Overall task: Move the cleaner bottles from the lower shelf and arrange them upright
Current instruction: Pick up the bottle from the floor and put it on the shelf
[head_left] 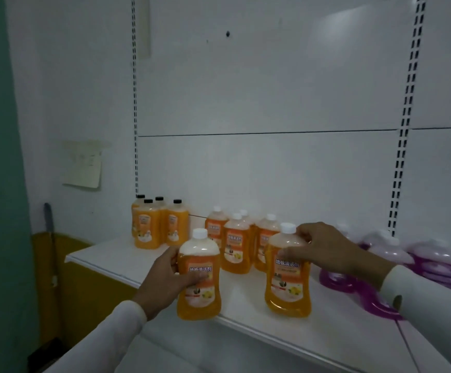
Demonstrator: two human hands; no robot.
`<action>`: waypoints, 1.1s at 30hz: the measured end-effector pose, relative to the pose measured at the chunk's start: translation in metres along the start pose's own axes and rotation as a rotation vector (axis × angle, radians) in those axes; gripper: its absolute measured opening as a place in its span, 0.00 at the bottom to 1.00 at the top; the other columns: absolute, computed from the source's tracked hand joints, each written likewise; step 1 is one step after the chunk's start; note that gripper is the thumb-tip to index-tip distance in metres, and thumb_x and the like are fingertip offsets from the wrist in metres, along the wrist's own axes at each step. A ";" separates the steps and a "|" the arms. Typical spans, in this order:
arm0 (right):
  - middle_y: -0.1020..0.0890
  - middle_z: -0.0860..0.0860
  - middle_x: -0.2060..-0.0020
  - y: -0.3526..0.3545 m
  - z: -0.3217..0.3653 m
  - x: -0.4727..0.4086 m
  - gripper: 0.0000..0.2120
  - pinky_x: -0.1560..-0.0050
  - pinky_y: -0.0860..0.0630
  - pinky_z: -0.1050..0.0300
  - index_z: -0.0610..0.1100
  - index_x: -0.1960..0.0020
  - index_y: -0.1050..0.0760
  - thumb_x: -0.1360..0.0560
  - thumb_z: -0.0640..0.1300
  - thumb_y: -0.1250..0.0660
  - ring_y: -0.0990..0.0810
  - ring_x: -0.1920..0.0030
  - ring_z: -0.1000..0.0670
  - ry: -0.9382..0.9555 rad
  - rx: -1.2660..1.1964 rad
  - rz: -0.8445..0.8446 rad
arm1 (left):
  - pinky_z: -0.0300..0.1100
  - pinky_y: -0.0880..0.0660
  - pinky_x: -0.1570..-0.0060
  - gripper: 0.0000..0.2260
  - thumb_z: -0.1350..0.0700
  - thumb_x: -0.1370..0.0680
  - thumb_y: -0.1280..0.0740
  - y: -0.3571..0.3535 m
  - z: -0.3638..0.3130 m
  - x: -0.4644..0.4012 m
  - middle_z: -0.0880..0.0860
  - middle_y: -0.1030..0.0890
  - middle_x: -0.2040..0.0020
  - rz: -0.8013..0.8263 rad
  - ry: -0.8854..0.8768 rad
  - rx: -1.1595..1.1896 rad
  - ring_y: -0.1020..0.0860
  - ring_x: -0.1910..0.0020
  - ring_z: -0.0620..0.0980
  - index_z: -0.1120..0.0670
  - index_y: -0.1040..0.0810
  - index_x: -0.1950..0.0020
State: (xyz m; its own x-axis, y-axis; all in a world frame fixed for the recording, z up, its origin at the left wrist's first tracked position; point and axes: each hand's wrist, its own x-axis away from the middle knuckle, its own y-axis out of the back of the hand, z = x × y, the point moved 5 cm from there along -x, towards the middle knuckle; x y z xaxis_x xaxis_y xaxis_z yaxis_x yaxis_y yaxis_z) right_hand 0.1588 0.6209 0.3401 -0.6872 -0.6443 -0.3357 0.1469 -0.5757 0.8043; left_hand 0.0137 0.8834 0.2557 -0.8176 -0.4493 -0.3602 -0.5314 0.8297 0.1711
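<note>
Each hand holds an orange floor-cleaner bottle upright at the front of the white shelf (245,305). The left hand (165,278) has its fingers wrapped round the left bottle (199,275), which seems to overhang the edge. The right hand (329,249) curls its fingers round the shoulder of the right bottle (288,275). Best to slide both back until their bases sit flat, beside the white-capped row (236,243), before letting go. Black-capped bottles (154,224) stand left, purple bottles (431,262) right, before a white slotted back panel (272,103).
</note>
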 end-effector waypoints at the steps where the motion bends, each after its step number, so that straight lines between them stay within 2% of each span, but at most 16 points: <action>1: 0.20 0.56 0.59 -0.005 -0.003 -0.011 0.15 0.64 0.28 0.67 0.52 0.55 0.25 0.32 0.60 0.27 0.19 0.59 0.56 -0.011 0.001 0.001 | 0.38 0.20 0.60 0.23 0.56 0.34 0.22 0.003 0.008 -0.011 0.49 0.17 0.48 0.005 -0.002 0.002 0.18 0.51 0.43 0.46 0.26 0.42; 5: 0.18 0.55 0.59 -0.024 -0.018 -0.053 0.16 0.58 0.21 0.59 0.52 0.56 0.24 0.34 0.62 0.26 0.19 0.57 0.55 -0.049 0.018 -0.010 | 0.38 0.20 0.59 0.22 0.56 0.33 0.23 0.010 0.037 -0.058 0.49 0.18 0.47 0.021 0.012 0.019 0.18 0.50 0.44 0.46 0.26 0.43; 8: 0.18 0.54 0.56 -0.036 -0.033 -0.082 0.20 0.52 0.19 0.55 0.49 0.52 0.22 0.35 0.63 0.26 0.18 0.56 0.54 -0.079 0.030 -0.011 | 0.40 0.20 0.56 0.23 0.57 0.32 0.23 0.008 0.055 -0.095 0.49 0.18 0.45 0.071 0.018 0.001 0.19 0.47 0.46 0.44 0.27 0.42; 12: 0.17 0.53 0.56 -0.049 -0.057 -0.110 0.24 0.50 0.19 0.50 0.49 0.52 0.22 0.38 0.65 0.26 0.18 0.56 0.53 -0.123 0.034 -0.028 | 0.37 0.20 0.60 0.21 0.56 0.31 0.25 0.001 0.071 -0.139 0.44 0.19 0.47 0.124 0.009 -0.008 0.19 0.51 0.41 0.42 0.28 0.44; 15: 0.17 0.53 0.56 -0.060 -0.067 -0.120 0.22 0.54 0.19 0.54 0.50 0.52 0.23 0.37 0.64 0.25 0.18 0.57 0.54 -0.174 0.007 -0.045 | 0.38 0.20 0.58 0.20 0.54 0.30 0.26 -0.002 0.086 -0.165 0.43 0.20 0.46 0.160 0.019 -0.012 0.20 0.49 0.42 0.40 0.30 0.44; 19: 0.19 0.55 0.55 -0.067 -0.067 -0.129 0.16 0.63 0.27 0.67 0.51 0.52 0.25 0.32 0.59 0.26 0.20 0.57 0.57 -0.223 0.022 -0.073 | 0.38 0.20 0.56 0.22 0.52 0.30 0.26 -0.005 0.101 -0.194 0.42 0.20 0.45 0.235 0.020 -0.005 0.20 0.46 0.43 0.40 0.30 0.41; 22: 0.19 0.55 0.53 -0.074 -0.069 -0.132 0.15 0.59 0.24 0.66 0.51 0.48 0.26 0.29 0.56 0.27 0.19 0.55 0.56 -0.288 -0.032 -0.095 | 0.37 0.20 0.60 0.23 0.52 0.33 0.25 -0.004 0.110 -0.212 0.46 0.19 0.45 0.290 0.015 0.047 0.19 0.47 0.44 0.42 0.29 0.40; 26: 0.18 0.53 0.49 -0.078 -0.069 -0.129 0.16 0.49 0.19 0.56 0.49 0.43 0.25 0.28 0.52 0.28 0.18 0.51 0.53 -0.363 -0.141 -0.099 | 0.37 0.20 0.60 0.27 0.53 0.33 0.25 -0.003 0.117 -0.225 0.46 0.19 0.44 0.350 -0.001 0.077 0.19 0.48 0.42 0.45 0.30 0.36; 29: 0.19 0.53 0.47 -0.084 -0.063 -0.122 0.18 0.51 0.20 0.58 0.49 0.39 0.28 0.26 0.50 0.29 0.19 0.49 0.54 -0.409 -0.180 -0.120 | 0.35 0.21 0.61 0.26 0.54 0.31 0.26 -0.003 0.118 -0.230 0.43 0.21 0.44 0.408 -0.014 0.088 0.21 0.47 0.42 0.44 0.32 0.36; 31: 0.20 0.54 0.45 -0.088 -0.058 -0.118 0.22 0.52 0.21 0.61 0.49 0.36 0.30 0.26 0.51 0.30 0.20 0.48 0.54 -0.440 -0.141 -0.145 | 0.38 0.21 0.56 0.27 0.53 0.30 0.26 -0.003 0.122 -0.233 0.42 0.22 0.43 0.423 -0.015 0.081 0.22 0.45 0.43 0.44 0.33 0.35; 33: 0.21 0.53 0.43 -0.092 -0.056 -0.114 0.27 0.50 0.20 0.57 0.49 0.32 0.33 0.28 0.53 0.28 0.20 0.46 0.53 -0.477 -0.112 -0.163 | 0.44 0.21 0.49 0.29 0.53 0.29 0.26 -0.003 0.125 -0.233 0.45 0.23 0.41 0.428 -0.018 0.051 0.23 0.43 0.46 0.46 0.34 0.32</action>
State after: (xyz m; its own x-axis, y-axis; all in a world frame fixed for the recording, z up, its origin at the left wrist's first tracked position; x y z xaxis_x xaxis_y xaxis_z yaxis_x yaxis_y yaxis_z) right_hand 0.2634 0.7194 0.2766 -0.9516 -0.2554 -0.1709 0.0678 -0.7169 0.6938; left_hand 0.2329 1.0268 0.2247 -0.9576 -0.0556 -0.2827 -0.1331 0.9556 0.2628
